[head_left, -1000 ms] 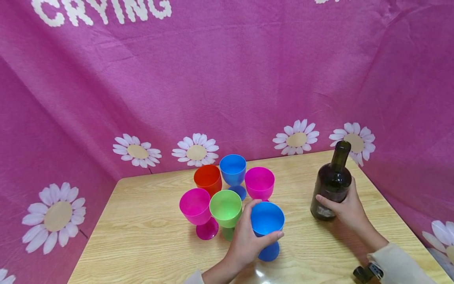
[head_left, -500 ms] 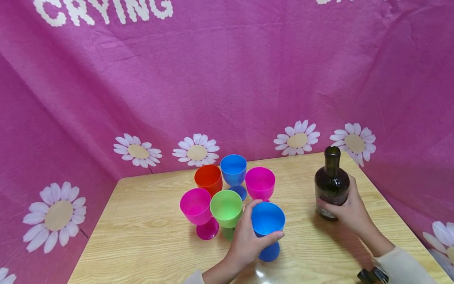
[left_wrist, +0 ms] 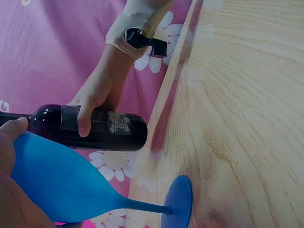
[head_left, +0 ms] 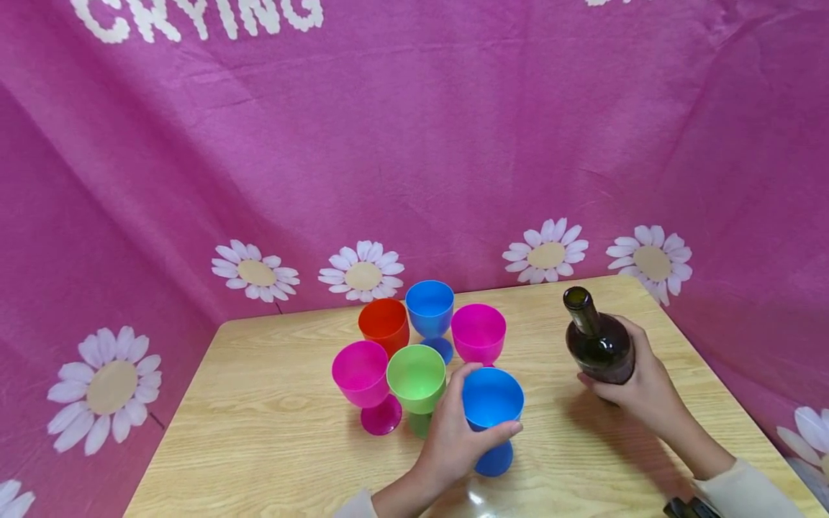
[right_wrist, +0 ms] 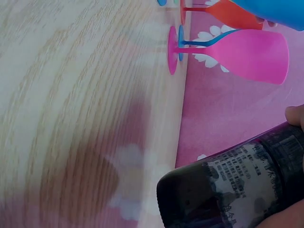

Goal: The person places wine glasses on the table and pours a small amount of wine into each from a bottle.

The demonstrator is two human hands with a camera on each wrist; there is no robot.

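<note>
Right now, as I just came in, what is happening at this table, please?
A person's left hand holds the nearest blue cup, which stands on the table. The right hand grips a dark bottle, tilted and held above the table. Two pink cups, a green cup, a red cup and another blue cup stand close by.

I see two blue goblets [head_left: 494, 403], two hot-pink goblets [head_left: 360, 375], an orange-red goblet [head_left: 384, 324] and a lime-green goblet [head_left: 417, 379]. The bottle [head_left: 599, 350] looks near-black to me, its label [right_wrist: 247, 178] grey with dark print. The table [head_left: 259, 403] is pale, wood-grained; the magenta backdrop [head_left: 421, 165] carries white daisies [head_left: 363, 275] with yellowish centres and white lettering [head_left: 199, 16]. The sleeves [head_left: 745, 491] are cream.
</note>
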